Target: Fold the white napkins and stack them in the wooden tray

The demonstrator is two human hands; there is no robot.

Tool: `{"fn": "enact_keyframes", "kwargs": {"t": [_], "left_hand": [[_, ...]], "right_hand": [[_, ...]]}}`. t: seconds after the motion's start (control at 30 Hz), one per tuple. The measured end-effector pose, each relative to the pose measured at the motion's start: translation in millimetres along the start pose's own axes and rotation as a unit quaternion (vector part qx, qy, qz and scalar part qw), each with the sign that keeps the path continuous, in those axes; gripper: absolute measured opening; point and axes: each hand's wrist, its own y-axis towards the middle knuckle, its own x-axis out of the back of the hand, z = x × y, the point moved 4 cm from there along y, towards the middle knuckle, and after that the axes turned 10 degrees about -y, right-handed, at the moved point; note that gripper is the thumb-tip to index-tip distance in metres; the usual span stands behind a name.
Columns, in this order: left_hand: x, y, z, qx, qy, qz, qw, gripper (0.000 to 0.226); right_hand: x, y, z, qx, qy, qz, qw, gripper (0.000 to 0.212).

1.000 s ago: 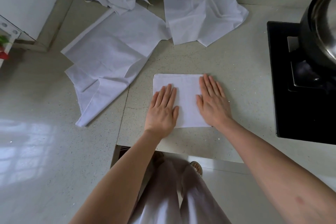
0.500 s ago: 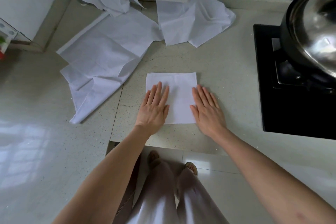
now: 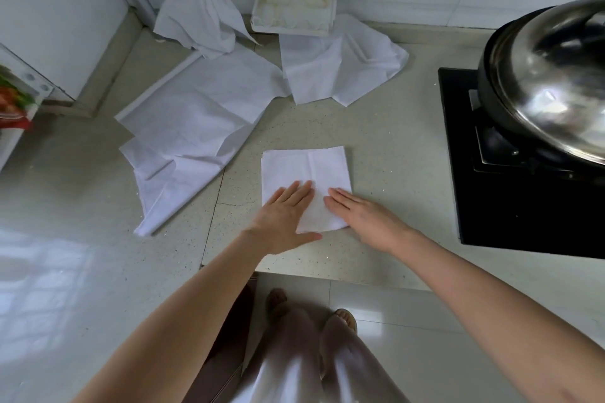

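Folded white paper napkin (image 3: 307, 180), a near-square rectangle, lies flat on the pale speckled stone countertop (image 3: 386, 127) close to its near edge, long axis running away from the person, far short edge pointing toward the back wall, a faint crease down its middle. Left hand (image 3: 283, 219) lies flat on the napkin's near-left corner, fingers straight and together, thumb out along the near edge. Right hand (image 3: 363, 217) lies flat on the near-right corner, fingers straight and pointing inward toward the left hand's fingertips; nothing is pinched. Compared with a second ago, both hands sit lower on the napkin, drawn back from mid-sheet to its near edge, and more of the far half is uncovered; the napkin keeps its place and heading. Around it: a large unfolded white napkin (image 3: 196, 127) spread to the left rear, a crumpled white napkin (image 3: 201, 23) in the back corner, another loose white napkin (image 3: 340, 72) behind, partly under a stained white plastic tray (image 3: 293, 15) against the wall. Right side, well apart: a black glass hob (image 3: 510, 222) carrying a steel wok with domed lid (image 3: 550, 82). A red-and-green packet (image 3: 13, 105) shows at the far left edge. Nothing lies between the hands and the napkin.
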Motion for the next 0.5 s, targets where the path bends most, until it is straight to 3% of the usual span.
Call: {"fn": "enact_keyframes", "kwargs": {"t": [0.1,0.2,0.3,0.37,0.5], "left_hand": [[3,-5,-4,0.009,-0.018,-0.013,1.000,0.080],[15,-11,0,0.013,-0.109,-0.033,0.993,0.067],[33,-13,10,0.067,-0.233,-0.087,0.966,0.041],[44,-10,19,0.105,-0.299,-0.129,0.940,0.022],[57,-1,42,0.202,-0.373,-0.173,0.889,0.030]], "right_hand": [[10,6,3,-0.019,0.019,-0.052,0.998,0.051],[12,10,3,-0.048,0.019,-0.070,0.996,0.036],[21,14,-7,-0.134,0.086,-0.127,0.979,0.016],[28,23,-19,-0.177,0.141,-0.147,0.963,0.018],[34,50,-43,-0.218,0.211,-0.066,0.951,0.020]]}}
